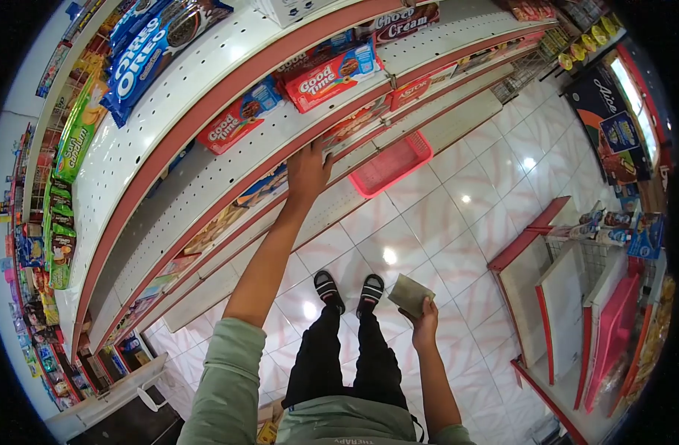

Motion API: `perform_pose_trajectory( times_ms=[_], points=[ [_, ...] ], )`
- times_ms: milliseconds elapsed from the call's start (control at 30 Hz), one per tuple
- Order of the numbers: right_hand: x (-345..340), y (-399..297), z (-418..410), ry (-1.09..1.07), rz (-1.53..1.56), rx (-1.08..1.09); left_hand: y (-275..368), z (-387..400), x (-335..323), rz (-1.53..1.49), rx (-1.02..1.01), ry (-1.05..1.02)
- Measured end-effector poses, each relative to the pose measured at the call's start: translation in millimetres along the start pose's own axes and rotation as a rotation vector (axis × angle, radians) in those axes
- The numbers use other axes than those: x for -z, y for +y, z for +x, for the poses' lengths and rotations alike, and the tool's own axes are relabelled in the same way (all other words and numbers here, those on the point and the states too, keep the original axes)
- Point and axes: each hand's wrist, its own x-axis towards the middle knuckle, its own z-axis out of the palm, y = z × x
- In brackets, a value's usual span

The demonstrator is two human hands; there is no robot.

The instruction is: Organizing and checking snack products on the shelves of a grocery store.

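Observation:
My left hand point(309, 171) reaches over the red-edged front of a white perforated shop shelf point(245, 161), its fingers at flat printed packs on the level below; whether it grips one cannot be told. My right hand point(423, 322) holds a flat, rectangular greenish-brown piece point(410, 295), perhaps a folded cloth or sponge, above the tiled floor. Red Good Time biscuit packs point(334, 75) lie on the shelf above my left hand. A blue Oreo pack point(150, 61) and a green biscuit pack point(81, 130) are farther left on the upper shelf.
A pink plastic basket point(392, 164) rests on the lowest shelf ledge. At the right stands a red-edged shelf unit point(539, 300) with a pink tray point(614, 334). A dark freezer point(606, 122) is at the upper right. My sandalled feet stand on white tiles.

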Motion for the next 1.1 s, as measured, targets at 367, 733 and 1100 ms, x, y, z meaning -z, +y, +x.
perform_pose_trajectory(
  times_ms=[367,733,1100],
  points=[
    [20.1,-1.5,-8.2,0.060,0.032,0.040,18.1,13.4,-27.5,0.207,-0.092,0.070],
    [37.0,7.6,-9.5,0.053,0.053,0.030,20.0,19.9,-35.2,0.280,-0.263,-0.062],
    [33.7,-9.2,-19.8,0.039,0.017,0.025,69.6,-36.2,75.3,-0.151,-0.286,-0.118]
  ],
)
